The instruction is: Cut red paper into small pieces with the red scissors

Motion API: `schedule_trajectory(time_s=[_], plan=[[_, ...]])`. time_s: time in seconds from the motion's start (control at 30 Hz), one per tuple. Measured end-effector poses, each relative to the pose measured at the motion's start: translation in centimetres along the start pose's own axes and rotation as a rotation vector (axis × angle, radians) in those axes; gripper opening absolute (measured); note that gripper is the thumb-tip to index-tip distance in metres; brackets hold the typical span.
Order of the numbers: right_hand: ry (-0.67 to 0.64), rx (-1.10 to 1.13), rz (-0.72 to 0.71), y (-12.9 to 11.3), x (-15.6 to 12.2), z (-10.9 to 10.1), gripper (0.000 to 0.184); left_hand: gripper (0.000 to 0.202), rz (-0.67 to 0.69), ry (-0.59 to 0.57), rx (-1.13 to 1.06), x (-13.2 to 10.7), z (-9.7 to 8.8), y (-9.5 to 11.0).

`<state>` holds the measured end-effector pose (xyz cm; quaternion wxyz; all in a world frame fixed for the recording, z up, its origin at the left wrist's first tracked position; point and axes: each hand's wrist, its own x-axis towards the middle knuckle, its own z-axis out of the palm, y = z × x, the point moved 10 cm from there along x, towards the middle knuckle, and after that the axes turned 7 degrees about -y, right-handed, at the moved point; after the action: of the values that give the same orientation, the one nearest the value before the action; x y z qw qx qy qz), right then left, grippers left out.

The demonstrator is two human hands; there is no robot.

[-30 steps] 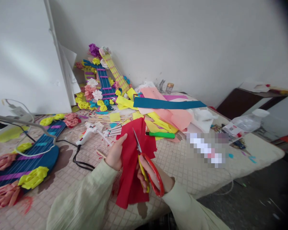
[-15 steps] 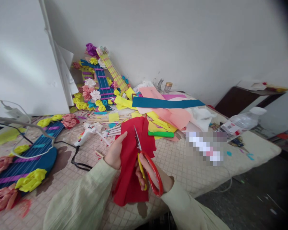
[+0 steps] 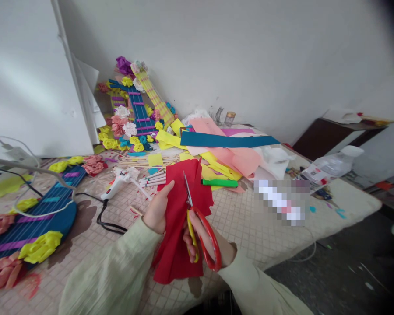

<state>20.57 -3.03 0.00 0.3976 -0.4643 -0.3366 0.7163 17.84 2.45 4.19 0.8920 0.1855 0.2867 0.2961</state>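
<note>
One left hand [image 3: 156, 212] pinches paper [image 3: 172, 229], one right hand [image 3: 206, 234] grips scissors [image 3: 189, 201]; bottle label [image 3: 316, 176] unreadable.

Far left, an upright blue guitar shape [image 3: 137, 108] and a yellow striped neck [image 3: 154, 97] stand among paper flowers [image 3: 118, 125] — pink, white, yellow and purple. Near left lies another blue guitar shape [image 3: 57, 222], with a white glue gun [image 3: 117, 185] to its right. At the far middle, a long blue strip [image 3: 230, 139] crosses pink paper [image 3: 248, 159] — a jar [image 3: 229, 119] stands behind. Far right, a clear plastic bottle [image 3: 336, 165] lies on its side.
</note>
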Motion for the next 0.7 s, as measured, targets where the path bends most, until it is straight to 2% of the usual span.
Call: schedule_trajectory(time_s=[0.33, 0.7], plan=[[0.002, -0.040, 0.043, 0.3, -0.3, 0.1, 0.070, 0.043, -0.022, 0.035, -0.008, -0.3, 0.4, -0.1], [0.073, 0.086, 0.004, -0.6, -1.0, 0.8, 0.062, 0.043, -0.002, 0.055, 0.010, -0.6, 0.6, 0.1]])
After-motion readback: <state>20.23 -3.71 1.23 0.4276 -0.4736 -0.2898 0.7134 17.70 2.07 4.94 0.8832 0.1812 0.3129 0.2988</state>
